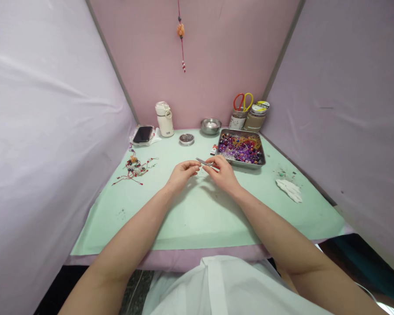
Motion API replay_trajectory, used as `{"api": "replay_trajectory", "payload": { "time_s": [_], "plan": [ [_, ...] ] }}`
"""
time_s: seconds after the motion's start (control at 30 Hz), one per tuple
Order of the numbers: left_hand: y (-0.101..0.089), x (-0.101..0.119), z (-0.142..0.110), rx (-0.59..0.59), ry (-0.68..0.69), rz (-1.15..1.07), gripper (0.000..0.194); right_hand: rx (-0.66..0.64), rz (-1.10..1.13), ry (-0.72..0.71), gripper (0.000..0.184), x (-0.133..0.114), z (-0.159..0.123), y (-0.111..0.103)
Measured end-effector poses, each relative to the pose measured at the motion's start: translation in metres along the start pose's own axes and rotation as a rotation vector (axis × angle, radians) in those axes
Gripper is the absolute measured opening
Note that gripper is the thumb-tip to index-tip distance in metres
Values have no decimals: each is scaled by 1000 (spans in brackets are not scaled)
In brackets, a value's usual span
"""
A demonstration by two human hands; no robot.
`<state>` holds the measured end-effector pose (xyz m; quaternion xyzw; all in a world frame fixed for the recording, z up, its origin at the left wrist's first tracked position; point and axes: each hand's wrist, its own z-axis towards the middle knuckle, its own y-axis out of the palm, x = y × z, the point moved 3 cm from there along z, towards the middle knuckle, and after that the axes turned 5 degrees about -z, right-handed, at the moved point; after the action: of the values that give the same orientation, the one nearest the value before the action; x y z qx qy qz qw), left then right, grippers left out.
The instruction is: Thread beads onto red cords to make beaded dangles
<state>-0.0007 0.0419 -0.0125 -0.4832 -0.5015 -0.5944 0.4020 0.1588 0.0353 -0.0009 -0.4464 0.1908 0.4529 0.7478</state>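
Over the middle of the table, my right hand [222,173] is closed around a pair of small scissors [202,162], their metal blades pointing left toward my other hand. The fingertips of my left hand [183,174] are pinched together just left of the blades. A thin pale cord [201,176] hangs in a loop between the two hands; its ends are too fine to follow. Behind my right hand stands a metal tray [246,165] filled with purple, red and dark beads and loose threads.
Finished-looking beaded strings [134,168] lie at the left. Along the back are a phone [143,134], a cream bottle [165,120], a spool [186,139], a steel bowl [211,127] and jars [255,120]. A white cloth [289,190] lies right; a beaded pendant [181,30] hangs behind.
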Motion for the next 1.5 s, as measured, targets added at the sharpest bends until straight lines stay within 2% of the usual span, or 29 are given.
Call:
{"api": "replay_trajectory", "payload": {
  "time_s": [0.17, 0.4, 0.57, 0.73, 0.93, 1.2, 1.5],
  "plan": [
    [2, 1, -2, -62, 36, 118, 20, -42, 15, -78, 18, -5, 0, 1],
    [3, 0, -2, -81, 23, 192, 20, -68, 3, -36, 9, -4, 0, 3],
    [4, 0, -3, -58, 3, 215, 20, -109, -55, -38, 10, -3, -1, 5],
    [5, 2, -3, -23, 53, 287, 21, -123, -115, -68, 11, -3, -1, 8],
    [2, 1, -1, 43, 120, 443, 20, -85, -36, 12, 11, -2, -1, 6],
    [-2, 2, 0, 99, 118, 424, 19, 8, 57, 16, 10, -8, -3, 0],
    [-9, 0, 4, 133, 69, 349, 22, -90, 65, -22, 10, -13, -5, 3]
  ]
}}
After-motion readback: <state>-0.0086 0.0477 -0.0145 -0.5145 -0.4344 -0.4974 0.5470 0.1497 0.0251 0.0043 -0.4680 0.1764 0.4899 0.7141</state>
